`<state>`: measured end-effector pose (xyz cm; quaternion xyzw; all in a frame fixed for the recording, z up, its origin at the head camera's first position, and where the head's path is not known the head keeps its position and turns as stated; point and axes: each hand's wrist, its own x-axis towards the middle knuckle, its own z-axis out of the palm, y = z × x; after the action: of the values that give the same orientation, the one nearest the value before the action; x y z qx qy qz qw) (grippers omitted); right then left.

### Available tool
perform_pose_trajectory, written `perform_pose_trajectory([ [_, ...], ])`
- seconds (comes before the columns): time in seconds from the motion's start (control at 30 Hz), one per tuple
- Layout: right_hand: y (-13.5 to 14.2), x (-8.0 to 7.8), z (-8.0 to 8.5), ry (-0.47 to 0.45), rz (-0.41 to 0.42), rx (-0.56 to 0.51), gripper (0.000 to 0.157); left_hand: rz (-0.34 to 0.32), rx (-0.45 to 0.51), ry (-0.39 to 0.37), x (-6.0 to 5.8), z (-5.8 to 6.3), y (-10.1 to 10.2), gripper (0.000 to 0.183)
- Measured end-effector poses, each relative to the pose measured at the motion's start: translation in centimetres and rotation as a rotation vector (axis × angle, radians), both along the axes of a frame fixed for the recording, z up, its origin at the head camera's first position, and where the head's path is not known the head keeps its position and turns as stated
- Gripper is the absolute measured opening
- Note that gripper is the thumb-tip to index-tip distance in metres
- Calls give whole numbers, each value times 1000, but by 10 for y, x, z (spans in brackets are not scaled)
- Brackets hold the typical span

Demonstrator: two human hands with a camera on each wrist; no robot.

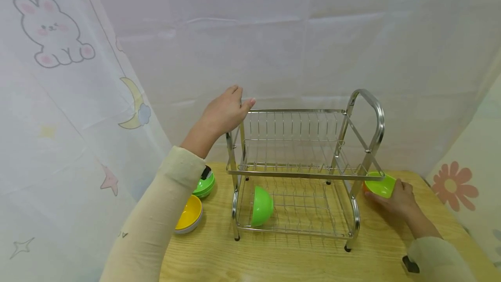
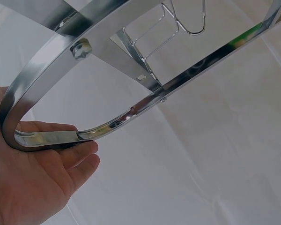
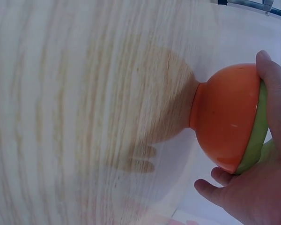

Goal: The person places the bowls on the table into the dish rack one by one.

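Observation:
Spread over the rounded left handle of a two-tier metal dish rack [image 1: 293, 175], my left hand [image 1: 225, 110] touches it with straight fingers. The left wrist view has the handle's curve [image 2: 21, 93] lying against the palm. To the right of the rack, my right hand [image 1: 401, 201] grips an orange bowl [image 3: 227, 115] with a green bowl [image 1: 383, 185] nested inside it. The thumb lies over the rim and the fingers curl under the far side. The orange bowl's foot is close over the wooden table. Another green bowl [image 1: 263, 206] stands on its side in the lower tier's left part.
Left of the rack, partly behind my left sleeve, are stacked green bowls [image 1: 207, 186] and a yellow bowl [image 1: 192, 212] in a pale one. The wooden table [image 1: 274, 260] ends near the patterned cloth [image 1: 442, 129] on the right. A plain cloth [image 1: 250, 34] hangs behind.

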<state>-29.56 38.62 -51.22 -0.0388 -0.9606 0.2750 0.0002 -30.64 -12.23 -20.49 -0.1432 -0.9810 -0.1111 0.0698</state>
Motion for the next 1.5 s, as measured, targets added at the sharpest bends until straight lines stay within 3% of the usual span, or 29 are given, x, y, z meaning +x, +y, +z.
perform_pose_trajectory([
  [0.73, 0, 8, 12, 163, 11, 35, 118, 4, 11, 3, 2, -1, 1, 74],
  [1.03, -10, 20, 27, 268, 17, 74, 114, 9, 17, 4, 2, 0, 1, 74],
  [1.5, -25, 47, 52, 343, 53, 83, 116, 10, 31, 0, 0, -1, 1, 74],
])
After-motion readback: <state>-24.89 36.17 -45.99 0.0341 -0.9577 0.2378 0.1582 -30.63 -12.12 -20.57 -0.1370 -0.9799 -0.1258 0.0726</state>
